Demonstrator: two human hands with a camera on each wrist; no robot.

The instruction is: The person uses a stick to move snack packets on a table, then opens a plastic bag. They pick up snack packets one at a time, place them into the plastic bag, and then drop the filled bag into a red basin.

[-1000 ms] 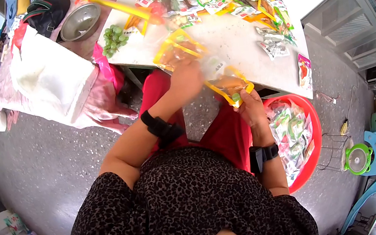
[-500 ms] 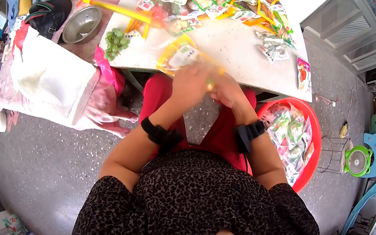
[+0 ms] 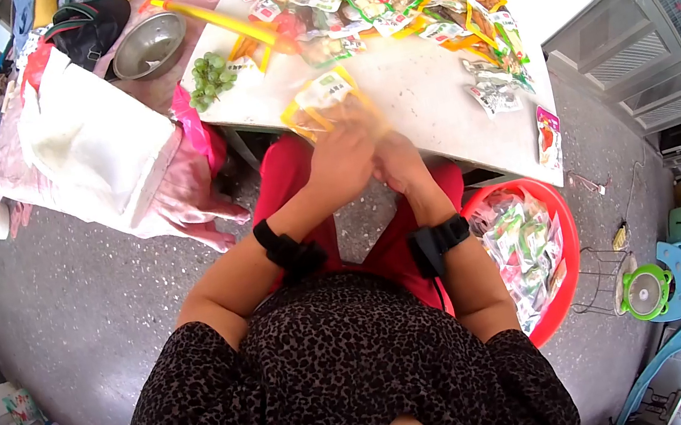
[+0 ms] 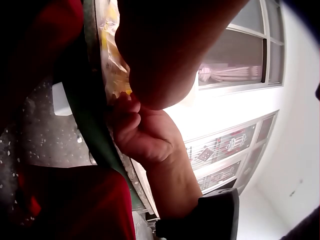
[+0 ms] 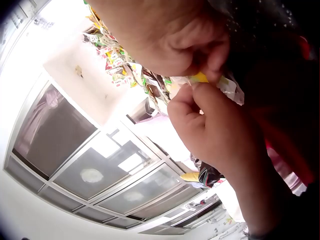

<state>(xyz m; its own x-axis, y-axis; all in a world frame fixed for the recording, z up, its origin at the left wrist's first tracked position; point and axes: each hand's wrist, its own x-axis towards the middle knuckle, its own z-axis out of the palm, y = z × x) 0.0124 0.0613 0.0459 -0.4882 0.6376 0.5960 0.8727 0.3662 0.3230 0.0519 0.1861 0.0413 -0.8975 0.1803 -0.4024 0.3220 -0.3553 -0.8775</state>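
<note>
Only head shows packet's far end [image 3: 330, 87].

The left grip [image 3: 341, 160] and right grip [image 3: 397, 162] hide the near end of the yellow-edged packet [image 3: 322, 116] from me; I find its label print too small to read. A yellow stick [image 3: 228, 27] blurs at its lower end; the head view's top edge cuts off the worktop [image 3: 440, 96].

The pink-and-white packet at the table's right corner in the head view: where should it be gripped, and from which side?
Probably best pinched by its right edge, coming from the right side of the table. The pink-and-white packet lies flat, so its broad face offers little to grip, while that edge runs close along the table's border, where it should lift more easily.
</note>
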